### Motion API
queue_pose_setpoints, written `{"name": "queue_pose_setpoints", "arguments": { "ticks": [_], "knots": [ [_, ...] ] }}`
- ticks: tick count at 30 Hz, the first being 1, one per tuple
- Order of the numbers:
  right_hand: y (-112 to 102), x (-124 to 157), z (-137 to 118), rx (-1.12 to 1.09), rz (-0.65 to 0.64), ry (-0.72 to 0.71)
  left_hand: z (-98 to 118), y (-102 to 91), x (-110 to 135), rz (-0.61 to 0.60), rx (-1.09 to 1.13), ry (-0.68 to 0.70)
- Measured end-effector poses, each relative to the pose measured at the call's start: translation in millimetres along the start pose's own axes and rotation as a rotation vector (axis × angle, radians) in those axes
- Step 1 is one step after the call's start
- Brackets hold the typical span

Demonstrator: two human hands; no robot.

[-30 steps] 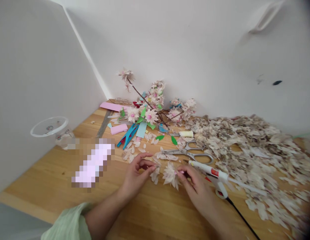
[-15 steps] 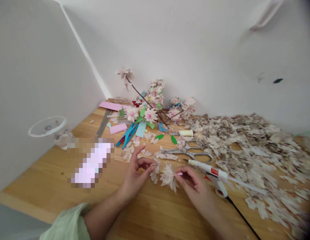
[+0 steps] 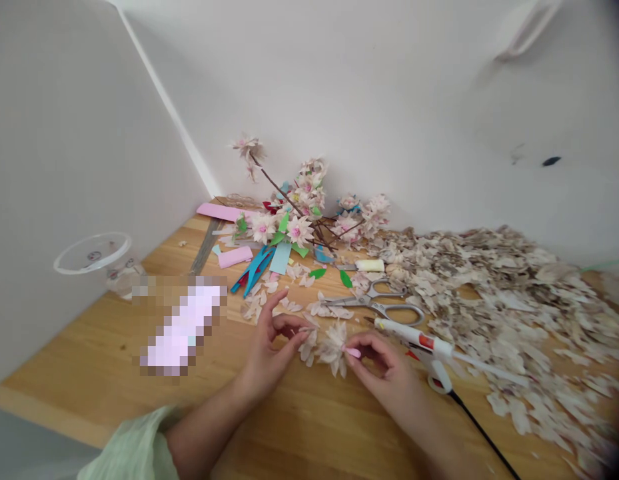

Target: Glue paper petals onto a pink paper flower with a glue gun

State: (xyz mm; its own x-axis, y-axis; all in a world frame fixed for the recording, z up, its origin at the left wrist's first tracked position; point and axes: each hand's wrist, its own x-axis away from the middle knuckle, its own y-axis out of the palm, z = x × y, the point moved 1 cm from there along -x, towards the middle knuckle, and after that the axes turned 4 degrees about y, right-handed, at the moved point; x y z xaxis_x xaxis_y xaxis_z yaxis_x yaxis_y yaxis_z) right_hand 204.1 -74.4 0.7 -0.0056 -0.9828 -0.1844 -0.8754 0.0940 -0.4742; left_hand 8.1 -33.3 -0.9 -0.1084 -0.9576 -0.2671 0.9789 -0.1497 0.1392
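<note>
- The left hand [image 3: 272,343] is pinching a loose petal [image 3: 308,348] between narrow fingers [image 3: 300,331], right against the left side of the paper flower [image 3: 333,343].
- The right hand [image 3: 384,373] is holding the paper flower by its pink centre with its fingers closed tight. The flower is sitting low over the middle of the desk [image 3: 289,433], nearer the front edge than the back wall.
- Risk: the petals are looking thin and light, so too hard a pinch is likely to crease or tear them.
- Risk: the glue gun [image 3: 422,341] is lying just beside the right hand, nozzle pointing toward it. Any heat or drip is threatening the wrist, and stray glue could be fouling the fingers.
- Risk: its cord [image 3: 482,430] is trailing toward the front edge under the right forearm, and a snag could be dragging the gun.
- Risk: the scissors [image 3: 376,303] are resting just behind the flower, within reach of a careless knuckle.
- Risk: the petal heap [image 3: 514,300] is spreading along the right side, and a sweep of the arm could be scattering it.
</note>
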Motion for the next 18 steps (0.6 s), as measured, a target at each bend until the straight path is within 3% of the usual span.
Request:
{"name": "queue_pose_setpoints", "arguments": {
  "ticks": [8, 18],
  "knots": [
    [-1.5, -2.4, -7.8, -0.064, 0.006, 0.012, 1.5, -1.5, 1.9, -0.03, -0.073, 0.077],
    [-4.0, -0.2, -6.2, 0.033, -0.07, 0.053, 3.0, -2.1, 6.6, -0.13, -0.246, 0.352]
  ]
}}
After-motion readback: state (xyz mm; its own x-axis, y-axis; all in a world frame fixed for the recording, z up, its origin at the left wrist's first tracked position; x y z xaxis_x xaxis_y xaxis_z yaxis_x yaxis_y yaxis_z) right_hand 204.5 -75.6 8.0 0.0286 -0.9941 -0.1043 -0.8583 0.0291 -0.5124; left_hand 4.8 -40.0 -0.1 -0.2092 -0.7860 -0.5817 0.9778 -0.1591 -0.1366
